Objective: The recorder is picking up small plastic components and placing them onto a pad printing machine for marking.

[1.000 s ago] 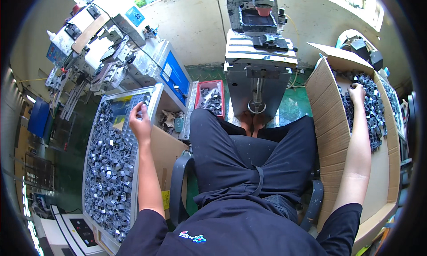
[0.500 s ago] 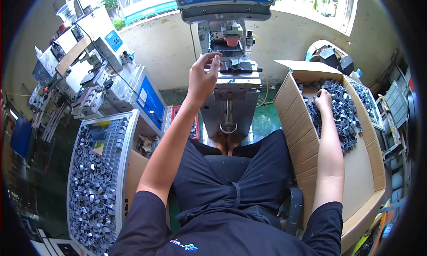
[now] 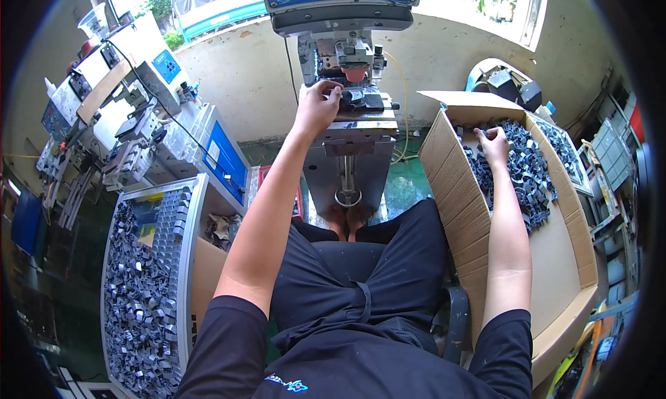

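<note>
A: What are the hands doing?

B: The left hand [image 3: 316, 107] is stretched out to the machine [image 3: 350, 100] straight ahead, its fingers curled over the fixture at the front. Whether they pinch a part there, I cannot tell. The right hand [image 3: 495, 143] is down in the box [image 3: 451, 184] on the right, fingers bent among the parts [image 3: 531, 177]; a held piece is not clear either.

A: How do the parts look?

B: Small, dark grey, angular pieces, heaped loosely in the far half of the box. The near half shows bare cardboard.

A: And the edges?

B: The tall cardboard wall of the box stands just beside the right thigh, its flap raised near the machine. On the left a metal-rimmed tray [image 3: 187, 260] full of similar dark pieces runs alongside the left arm.

A: Room to move?

B: Open space lies over the lap, between tray and box. The machine's head hangs close above the left hand.
</note>
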{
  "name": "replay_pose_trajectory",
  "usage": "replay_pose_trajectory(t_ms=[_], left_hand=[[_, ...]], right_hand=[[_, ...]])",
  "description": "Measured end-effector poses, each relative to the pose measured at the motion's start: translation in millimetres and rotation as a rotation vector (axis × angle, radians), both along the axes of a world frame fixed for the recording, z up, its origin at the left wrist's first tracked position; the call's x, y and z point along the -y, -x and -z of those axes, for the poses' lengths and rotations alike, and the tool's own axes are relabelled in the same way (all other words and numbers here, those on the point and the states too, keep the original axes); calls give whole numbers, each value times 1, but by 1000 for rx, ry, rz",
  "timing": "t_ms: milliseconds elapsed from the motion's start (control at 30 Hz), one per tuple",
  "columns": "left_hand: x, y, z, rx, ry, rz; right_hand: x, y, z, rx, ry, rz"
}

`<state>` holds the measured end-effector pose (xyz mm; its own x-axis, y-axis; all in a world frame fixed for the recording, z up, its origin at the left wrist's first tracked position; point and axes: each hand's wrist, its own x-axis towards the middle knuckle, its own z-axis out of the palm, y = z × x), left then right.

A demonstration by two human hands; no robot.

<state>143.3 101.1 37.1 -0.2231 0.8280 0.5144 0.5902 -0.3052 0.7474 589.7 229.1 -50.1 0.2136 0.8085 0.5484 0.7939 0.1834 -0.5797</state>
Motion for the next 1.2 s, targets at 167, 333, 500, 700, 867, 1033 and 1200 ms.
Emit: replay_pose_trajectory(t_ms=[167, 333, 500, 700, 867, 1033, 1200], left_hand=[[-2, 8, 3, 5, -73, 5], [-6, 4, 6, 24, -84, 5], [-5, 9, 4, 61, -79, -33], [-4, 15, -3, 25, 102, -72], [-1, 7, -4, -40, 98, -112], [1, 5, 0, 27, -39, -43], [-3, 10, -4, 29, 121, -92]], right_hand=[[-4, 6, -1, -113, -134, -166], [-7, -2, 4, -34, -117, -163], [3, 10, -5, -11, -53, -178], [6, 10, -4, 76, -55, -164], [8, 8, -3, 56, -7, -167], [10, 10, -4, 78, -4, -150], [9, 7, -3, 76, -2, -155]])
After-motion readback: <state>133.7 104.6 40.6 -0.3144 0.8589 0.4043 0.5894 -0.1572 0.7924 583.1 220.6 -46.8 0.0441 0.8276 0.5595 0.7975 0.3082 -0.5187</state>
